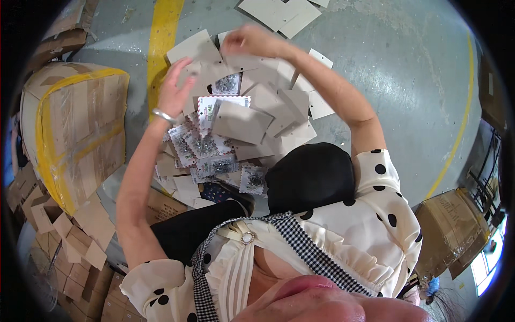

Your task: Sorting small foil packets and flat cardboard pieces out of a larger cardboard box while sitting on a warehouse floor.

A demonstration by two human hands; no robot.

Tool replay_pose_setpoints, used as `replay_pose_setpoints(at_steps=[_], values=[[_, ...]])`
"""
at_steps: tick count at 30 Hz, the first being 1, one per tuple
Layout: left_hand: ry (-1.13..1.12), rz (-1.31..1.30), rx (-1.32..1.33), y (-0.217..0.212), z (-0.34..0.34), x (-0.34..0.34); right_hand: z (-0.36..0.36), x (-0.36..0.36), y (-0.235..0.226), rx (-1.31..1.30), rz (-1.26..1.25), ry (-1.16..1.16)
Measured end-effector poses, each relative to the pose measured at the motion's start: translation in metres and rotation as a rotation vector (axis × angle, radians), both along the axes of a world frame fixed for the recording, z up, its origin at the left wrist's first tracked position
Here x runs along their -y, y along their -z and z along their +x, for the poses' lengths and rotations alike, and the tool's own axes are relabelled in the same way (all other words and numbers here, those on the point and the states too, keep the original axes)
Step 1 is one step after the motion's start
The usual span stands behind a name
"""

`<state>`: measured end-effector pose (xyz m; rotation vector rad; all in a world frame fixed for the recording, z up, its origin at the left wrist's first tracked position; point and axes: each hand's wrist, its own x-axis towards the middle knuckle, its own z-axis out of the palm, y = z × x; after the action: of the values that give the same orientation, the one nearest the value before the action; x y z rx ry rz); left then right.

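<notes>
A heap of grey-white flat cards [268,104] lies on the floor before me, some with punched holes. Among them are printed cards with small clear bags of dark silvery pieces [206,145]. My left hand [175,88], with a silver bangle at the wrist, is over the heap's left side. Its fingers are stretched and apart, and nothing shows in them. At the heap's far edge is my right hand [244,43], smeared by motion with the fingers bent. Whether it holds a card cannot be made out. A plain grey card [195,47] lies between the two hands.
A large taped carton [80,123] stands on the left, with several opened cardboard boxes [70,241] nearer me. More grey cards [281,15] lie at the far side. Another carton [450,228] stands on the right. Yellow lines [163,27] cross the floor.
</notes>
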<state>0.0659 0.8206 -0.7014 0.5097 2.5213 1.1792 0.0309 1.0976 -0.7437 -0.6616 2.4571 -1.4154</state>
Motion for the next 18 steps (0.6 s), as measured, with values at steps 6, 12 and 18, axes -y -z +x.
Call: replay_pose_setpoints(at_steps=[6, 12, 18], values=[[0.258, -0.506, -0.216, 0.024, 0.035, -0.069, -0.04, -0.059, 0.036, -0.488, 0.78, 0.708], [0.327, -0.63, -0.266, 0.032, 0.048, -0.071, -0.016, -0.089, 0.063, 0.129, 0.446, 0.653], [0.323, -0.67, -0.239, 0.025, 0.049, -0.071, 0.025, -0.118, 0.057, -0.223, 0.791, 0.807]])
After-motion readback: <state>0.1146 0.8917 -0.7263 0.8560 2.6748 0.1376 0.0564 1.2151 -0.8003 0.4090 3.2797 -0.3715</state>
